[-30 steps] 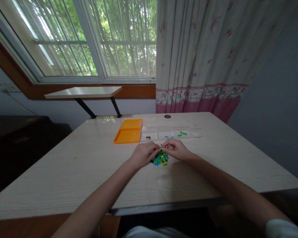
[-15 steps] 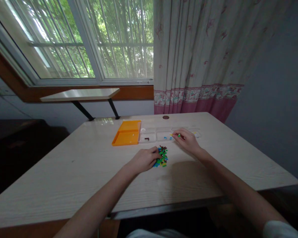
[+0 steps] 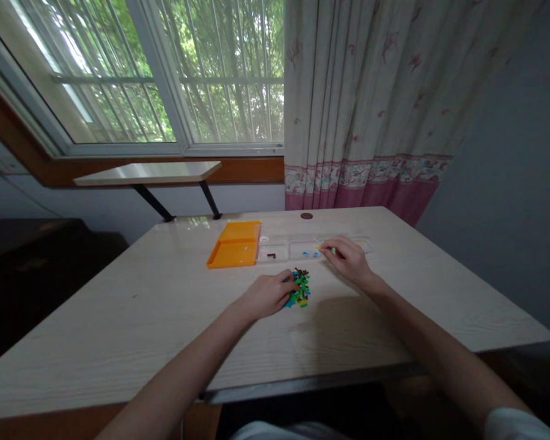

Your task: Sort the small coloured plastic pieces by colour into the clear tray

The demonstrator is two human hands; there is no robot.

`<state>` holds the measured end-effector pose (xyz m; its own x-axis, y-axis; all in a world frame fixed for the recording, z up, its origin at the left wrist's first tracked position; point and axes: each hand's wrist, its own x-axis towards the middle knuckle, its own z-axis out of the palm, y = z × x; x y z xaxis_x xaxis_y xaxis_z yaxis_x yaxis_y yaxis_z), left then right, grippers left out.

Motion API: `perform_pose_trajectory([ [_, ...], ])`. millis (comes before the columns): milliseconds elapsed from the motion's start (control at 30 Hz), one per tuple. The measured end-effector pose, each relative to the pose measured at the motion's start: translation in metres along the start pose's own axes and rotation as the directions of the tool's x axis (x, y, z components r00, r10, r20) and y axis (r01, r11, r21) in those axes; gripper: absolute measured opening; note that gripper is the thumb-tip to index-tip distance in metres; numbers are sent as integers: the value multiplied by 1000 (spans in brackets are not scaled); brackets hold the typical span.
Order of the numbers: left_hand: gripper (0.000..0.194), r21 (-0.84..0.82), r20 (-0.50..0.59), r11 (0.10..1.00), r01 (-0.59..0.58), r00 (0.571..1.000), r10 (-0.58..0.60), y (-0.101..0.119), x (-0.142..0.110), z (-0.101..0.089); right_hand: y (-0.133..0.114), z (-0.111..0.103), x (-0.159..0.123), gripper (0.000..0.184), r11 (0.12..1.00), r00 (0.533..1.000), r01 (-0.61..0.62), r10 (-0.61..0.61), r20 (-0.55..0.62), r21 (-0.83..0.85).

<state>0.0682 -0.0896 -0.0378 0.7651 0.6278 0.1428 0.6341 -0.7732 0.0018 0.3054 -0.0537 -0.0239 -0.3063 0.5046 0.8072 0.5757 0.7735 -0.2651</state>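
Observation:
A heap of small toy bricks (image 3: pixel 301 286) in green, blue, brown and yellow lies on the table. My left hand (image 3: pixel 271 292) rests at the heap's left side, its fingers bent but apart and touching the bricks. Above the clear compartment tray (image 3: pixel 288 252), my right hand (image 3: pixel 346 260) pinches a small yellow brick (image 3: pixel 319 248) between thumb and fingertips. Dark brown pieces (image 3: pixel 271 255) lie in the tray's left compartment, and small blue pieces (image 3: pixel 305 253) in the one beside it. The right hand covers much of the compartments further right.
An open orange plastic case (image 3: pixel 231 253) adjoins the tray's left end. Behind it, a small raised shelf (image 3: pixel 151 173) stands on black legs at the back left. A round brown cap (image 3: pixel 307 216) is set in the tabletop (image 3: pixel 165 318) near the rear edge.
My right hand has left the heap and moved forward and right over the tray, carrying the yellow brick. My left hand has stayed at the heap. In the last half second little has moved.

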Motion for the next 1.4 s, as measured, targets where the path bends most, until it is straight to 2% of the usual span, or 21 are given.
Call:
perform_pose_trajectory([
  [300,24,0,14,1000,10,1000,-10,1,0,-3,2,-3,0,13,998,999,48,-48,15,-41],
  [367,25,0,17,1000,14,1000,-14,0,0,-3,6,-8,4,15,996,996,60,-55,76,-60],
  [433,26,-3,25,1000,17,1000,-17,-1,0,-3,14,-17,8,17,995,980,42,-23,196,-94],
  [533,30,-6,36,1000,19,999,-18,-3,-1,-3,33,-36,13,18,977,913,-47,126,387,-208],
  [633,32,-4,36,1000,16,999,-16,-4,-2,-3,58,-55,13,15,906,809,-196,365,460,-374],
  [700,32,-4,33,1000,14,999,-13,-4,-2,-3,72,-64,9,14,840,737,-279,498,457,-466],
  [767,32,-2,27,1000,16,999,-16,-4,-2,-4,82,-69,6,14,770,689,-329,591,419,-546],
  [900,32,-5,17,1000,16,1000,-16,-5,-2,-4,90,-71,0,17,645,655,-377,693,301,-665],
  [1000,33,-14,9,1000,11,1000,-11,-5,-2,-3,92,-71,-1,18,596,643,-406,725,247,-693],
  [1100,32,-11,1,1000,15,1000,-15,-6,-2,-3,91,-68,1,22,621,667,-404,703,249,-671],
  [1200,30,-3,-4,1000,28,1000,-28,-7,-2,-4,78,-54,4,24,746,730,-353,597,333,-565],
  [1267,28,-8,-8,999,34,999,-34,-9,-3,-5,59,-38,5,24,848,764,-294,486,424,-441],
  [1400,27,-22,-17,999,44,999,-45,-10,-4,-7,10,-4,2,22,977,745,-142,213,632,-161],
])
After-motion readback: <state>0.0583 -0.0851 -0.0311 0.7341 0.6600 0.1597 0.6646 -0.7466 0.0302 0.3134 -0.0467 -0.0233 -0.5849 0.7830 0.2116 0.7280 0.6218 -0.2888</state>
